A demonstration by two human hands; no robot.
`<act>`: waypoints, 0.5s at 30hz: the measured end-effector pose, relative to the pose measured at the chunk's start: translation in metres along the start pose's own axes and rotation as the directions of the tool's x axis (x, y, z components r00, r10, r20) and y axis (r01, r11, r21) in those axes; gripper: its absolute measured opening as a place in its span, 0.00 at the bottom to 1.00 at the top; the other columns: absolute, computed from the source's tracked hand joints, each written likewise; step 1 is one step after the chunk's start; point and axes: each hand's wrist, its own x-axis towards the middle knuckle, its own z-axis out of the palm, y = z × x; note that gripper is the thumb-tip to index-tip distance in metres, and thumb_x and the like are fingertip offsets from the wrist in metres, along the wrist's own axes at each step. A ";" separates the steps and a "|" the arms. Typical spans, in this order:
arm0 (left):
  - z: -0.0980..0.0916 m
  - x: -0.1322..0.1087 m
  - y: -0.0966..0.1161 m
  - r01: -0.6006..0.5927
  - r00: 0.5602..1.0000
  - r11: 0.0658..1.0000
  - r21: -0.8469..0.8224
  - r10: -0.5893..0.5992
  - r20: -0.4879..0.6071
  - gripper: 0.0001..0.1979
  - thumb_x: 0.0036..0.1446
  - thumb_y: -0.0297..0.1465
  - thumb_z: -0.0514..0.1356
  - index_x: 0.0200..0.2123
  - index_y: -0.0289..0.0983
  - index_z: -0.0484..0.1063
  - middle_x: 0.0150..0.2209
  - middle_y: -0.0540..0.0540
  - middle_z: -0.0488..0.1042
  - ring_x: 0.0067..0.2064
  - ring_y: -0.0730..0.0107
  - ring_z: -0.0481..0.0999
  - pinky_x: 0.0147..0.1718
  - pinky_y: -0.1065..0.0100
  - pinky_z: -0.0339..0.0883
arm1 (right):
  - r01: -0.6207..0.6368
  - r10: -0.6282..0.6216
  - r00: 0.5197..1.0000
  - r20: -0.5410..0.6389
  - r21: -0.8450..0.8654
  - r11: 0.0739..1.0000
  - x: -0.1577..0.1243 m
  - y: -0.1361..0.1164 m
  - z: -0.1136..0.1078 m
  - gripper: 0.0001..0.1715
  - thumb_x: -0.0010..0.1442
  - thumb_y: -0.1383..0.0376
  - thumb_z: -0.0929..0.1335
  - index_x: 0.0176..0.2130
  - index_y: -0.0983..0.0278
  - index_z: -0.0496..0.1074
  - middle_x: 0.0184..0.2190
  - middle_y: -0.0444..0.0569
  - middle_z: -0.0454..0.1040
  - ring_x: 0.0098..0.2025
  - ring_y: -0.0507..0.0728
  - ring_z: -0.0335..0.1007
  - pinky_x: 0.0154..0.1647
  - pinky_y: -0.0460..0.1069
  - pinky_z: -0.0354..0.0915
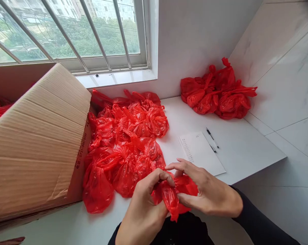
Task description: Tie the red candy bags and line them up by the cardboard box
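Presently L hand (143, 209) and R hand (210, 195) grip pinched on red bag (171, 200): soft, light, prob. slippery film, contents unseen; hold at bunched neck.

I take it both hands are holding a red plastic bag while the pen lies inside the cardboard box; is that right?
Not quite. The head view shows the pen lying on the white counter beside the paper, not inside the cardboard box. The left hand and right hand do hold a red plastic bag.
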 end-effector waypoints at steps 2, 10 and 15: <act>0.006 -0.002 -0.010 -0.239 0.952 0.919 0.314 0.286 -0.111 0.21 0.52 0.11 0.56 0.41 0.41 0.71 0.37 0.53 0.75 0.38 0.77 0.75 0.39 0.78 0.70 | -0.038 0.038 0.999 0.004 0.062 0.997 0.001 0.000 0.001 0.35 0.61 0.70 0.71 0.63 0.55 0.61 0.49 0.46 0.74 0.52 0.58 0.70 0.59 0.54 0.65; 0.028 -0.010 -0.042 -0.396 0.754 0.712 0.579 0.612 -0.237 0.21 0.61 0.12 0.54 0.52 0.36 0.72 0.47 0.45 0.71 0.50 0.76 0.73 0.51 0.78 0.67 | -0.183 0.126 0.973 0.192 0.319 0.930 0.009 0.011 -0.002 0.19 0.74 0.60 0.58 0.56 0.60 0.71 0.38 0.46 0.75 0.37 0.55 0.68 0.45 0.51 0.65; 0.020 -0.014 -0.051 -0.382 0.804 0.722 0.577 0.567 -0.177 0.22 0.65 0.20 0.57 0.60 0.39 0.70 0.54 0.43 0.69 0.54 0.70 0.72 0.52 0.72 0.68 | -0.246 0.218 0.969 0.118 0.346 0.905 0.008 0.011 -0.003 0.13 0.72 0.56 0.62 0.41 0.62 0.70 0.33 0.42 0.69 0.34 0.52 0.61 0.37 0.47 0.60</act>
